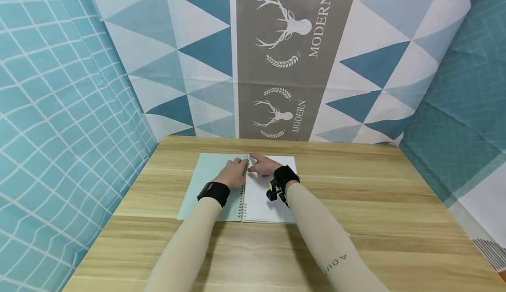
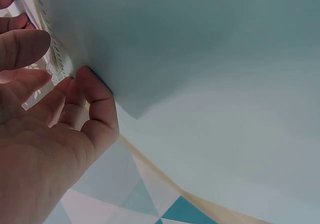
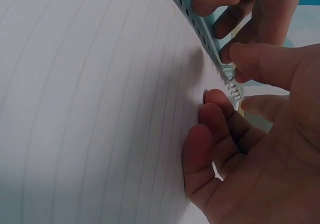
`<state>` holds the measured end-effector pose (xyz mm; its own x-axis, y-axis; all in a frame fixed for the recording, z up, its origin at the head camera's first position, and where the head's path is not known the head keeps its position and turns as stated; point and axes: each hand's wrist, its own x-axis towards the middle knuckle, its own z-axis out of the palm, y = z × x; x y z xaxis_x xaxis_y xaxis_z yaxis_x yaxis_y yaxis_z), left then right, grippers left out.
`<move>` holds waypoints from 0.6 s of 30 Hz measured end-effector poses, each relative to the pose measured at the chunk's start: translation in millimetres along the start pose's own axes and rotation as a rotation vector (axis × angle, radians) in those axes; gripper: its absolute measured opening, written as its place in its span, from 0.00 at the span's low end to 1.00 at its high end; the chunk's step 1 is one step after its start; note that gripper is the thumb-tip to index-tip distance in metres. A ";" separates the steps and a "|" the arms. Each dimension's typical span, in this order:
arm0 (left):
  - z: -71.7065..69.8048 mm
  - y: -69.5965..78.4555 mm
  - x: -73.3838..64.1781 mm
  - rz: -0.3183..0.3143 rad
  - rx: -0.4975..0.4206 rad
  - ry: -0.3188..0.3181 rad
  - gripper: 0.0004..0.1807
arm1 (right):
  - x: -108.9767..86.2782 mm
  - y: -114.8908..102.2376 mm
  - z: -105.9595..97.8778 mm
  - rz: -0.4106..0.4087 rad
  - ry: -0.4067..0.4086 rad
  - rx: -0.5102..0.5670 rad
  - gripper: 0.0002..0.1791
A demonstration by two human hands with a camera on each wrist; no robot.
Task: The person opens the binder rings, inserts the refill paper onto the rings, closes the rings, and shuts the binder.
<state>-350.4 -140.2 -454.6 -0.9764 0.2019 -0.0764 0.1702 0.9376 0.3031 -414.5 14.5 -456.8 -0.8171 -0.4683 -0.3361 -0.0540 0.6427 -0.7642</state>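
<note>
A spiral notebook (image 1: 269, 204) lies open on the wooden table, with a pale blue-green cover (image 1: 193, 195) at left and white lined pages (image 3: 100, 104) at right. A coil binding (image 3: 231, 79) runs up its middle. At the coil's far end my right hand (image 1: 264, 166) holds the wire between thumb and forefinger, its other fingers bent against the lined page. Close beside it, my left hand (image 1: 234, 173) rests bent fingers on the cover, thumb near the row of holes. Whether that thumb grips the coil is hidden by overlapping fingers.
The wooden table (image 1: 375, 204) extends around the notebook on all sides. Behind it hangs a patterned cloth (image 1: 205, 63) with triangles and deer heads. A blue grid-patterned sheet (image 1: 51, 107) borders the left side, and a teal one (image 1: 454, 120) the right.
</note>
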 end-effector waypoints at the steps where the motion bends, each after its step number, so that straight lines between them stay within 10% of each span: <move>1: -0.3 -0.3 1.4 -0.005 -0.005 0.000 0.30 | -0.1 -0.6 -0.4 0.006 0.001 0.002 0.41; 18: -6.3 -8.0 26.2 -0.126 -0.069 -0.098 0.36 | 16.5 2.3 -3.1 0.078 -0.023 0.001 0.42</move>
<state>-378.2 -144.2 -453.0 -0.9713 0.1134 -0.2092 0.0341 0.9364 0.3491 -429.8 10.2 -462.3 -0.8055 -0.4302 -0.4075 0.0102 0.6774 -0.7355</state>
